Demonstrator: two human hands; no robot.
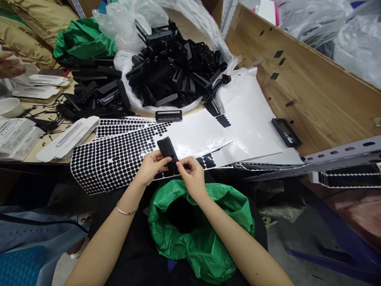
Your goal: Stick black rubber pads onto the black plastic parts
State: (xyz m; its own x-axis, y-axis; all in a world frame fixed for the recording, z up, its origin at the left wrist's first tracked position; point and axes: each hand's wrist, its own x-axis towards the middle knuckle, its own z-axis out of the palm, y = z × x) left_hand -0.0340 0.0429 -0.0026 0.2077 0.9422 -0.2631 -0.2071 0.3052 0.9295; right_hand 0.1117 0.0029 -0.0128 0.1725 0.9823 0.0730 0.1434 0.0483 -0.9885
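Observation:
My left hand (152,166) and my right hand (192,171) together hold a flat black plastic part (167,151) just above the table's near edge. The left hand's fingers curl round its lower left side. On the part's lower end the right hand's thumb and fingers are pinched. Under the hands lies a sheet of small round black stickers (116,159). An open green plastic bag (196,226) sits in my lap below the hands.
A big heap of black plastic parts (175,67) fills a clear bag at the table's back. White backing sheets (247,119) lie to the right beside a single black part (286,132). Flat white cartons (68,139) lie left. Another person's hand (10,65) shows far left.

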